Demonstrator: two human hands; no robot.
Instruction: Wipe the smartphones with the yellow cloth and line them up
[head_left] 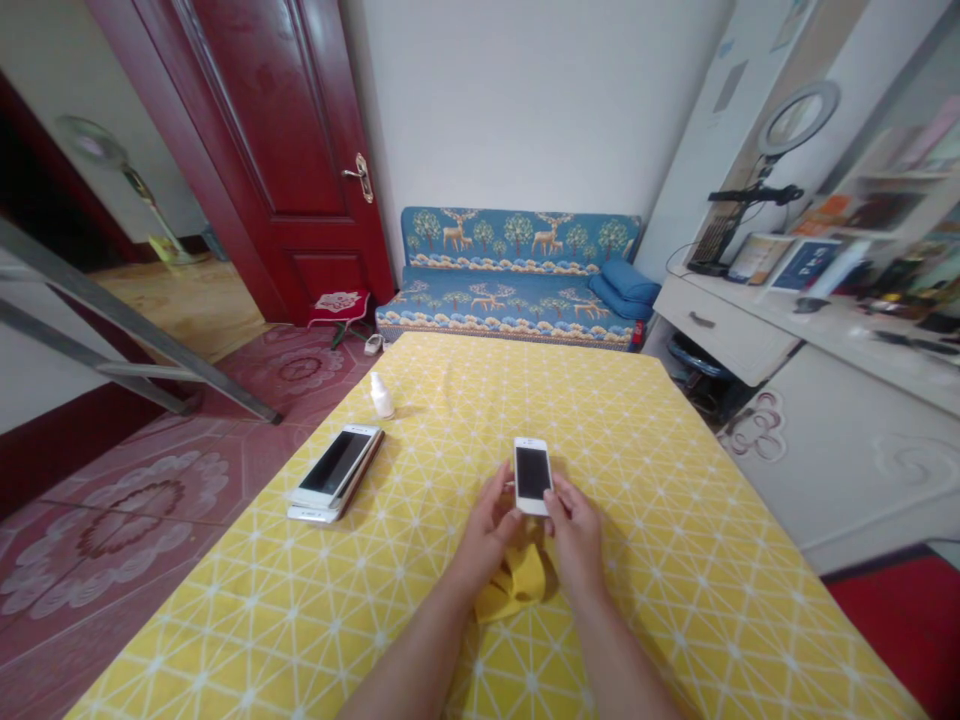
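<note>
Currently: white smartphone (533,476) upright above the counter (675,520), screen up, long axis pointing forward, leaning slightly left; pinched at both side edges by left hand (487,530) and right hand (576,540). Yellow cloth (517,585) bunched beneath. Stacked smartphones (335,473) and small white bottle (381,396) well left.
</note>
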